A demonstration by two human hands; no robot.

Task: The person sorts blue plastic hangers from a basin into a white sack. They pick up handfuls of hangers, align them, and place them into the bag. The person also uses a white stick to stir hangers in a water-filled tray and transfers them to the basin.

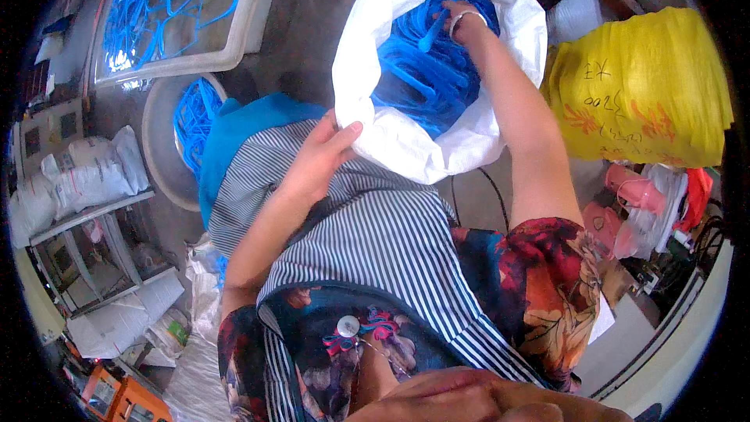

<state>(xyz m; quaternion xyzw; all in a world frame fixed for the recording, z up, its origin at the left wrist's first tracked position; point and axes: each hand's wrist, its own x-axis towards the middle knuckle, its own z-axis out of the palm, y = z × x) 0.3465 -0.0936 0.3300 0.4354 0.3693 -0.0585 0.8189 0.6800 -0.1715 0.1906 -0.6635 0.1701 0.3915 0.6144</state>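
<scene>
Over lap, head view: white woven sack (406, 141) stands open, mouth up, full of blue plastic hangers (426, 78). Left hand (320, 158) grips sack's near rim, fingers clamped on fabric. Right hand (462, 22) reaches inside sack, closed on blue hanger. Yellow sack (648, 86) just right; grey basin (160, 152) left.

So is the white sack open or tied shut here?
Open: the left hand holds the white sack rim, and the right hand reaches among blue plastic pieces.
</scene>
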